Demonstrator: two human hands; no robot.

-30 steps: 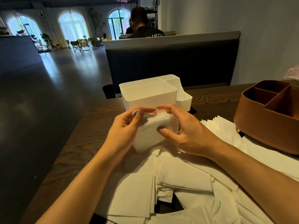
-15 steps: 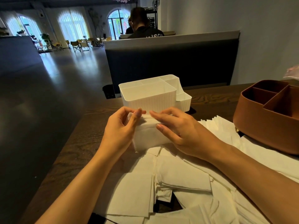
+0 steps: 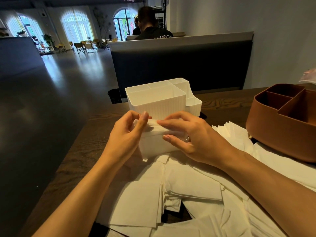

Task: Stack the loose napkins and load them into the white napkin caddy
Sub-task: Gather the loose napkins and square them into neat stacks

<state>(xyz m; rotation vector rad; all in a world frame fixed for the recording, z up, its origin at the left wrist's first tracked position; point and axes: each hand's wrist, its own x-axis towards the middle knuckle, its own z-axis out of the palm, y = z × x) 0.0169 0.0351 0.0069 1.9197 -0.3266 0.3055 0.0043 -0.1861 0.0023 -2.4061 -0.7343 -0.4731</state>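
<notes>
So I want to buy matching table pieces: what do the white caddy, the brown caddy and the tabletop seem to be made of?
White caddy: probably moulded plastic, matte, with fine vertical ribs on its thin, slightly translucent walls.
Brown caddy: smooth, matte, with rounded corners; likely plastic, though silicone or a leather-look cover cannot be ruled out.
Tabletop: dark wood or wood-look veneer, with visible grain swirls and a low sheen.

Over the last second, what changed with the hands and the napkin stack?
The right hand flattened: its fingers, arched over the napkin stack a second ago, now lie along the top edge, thumb on the near face. The left hand kept its grip on the left end, and the stack sank slightly. The white caddy, brown caddy and loose napkins stayed put.
</notes>
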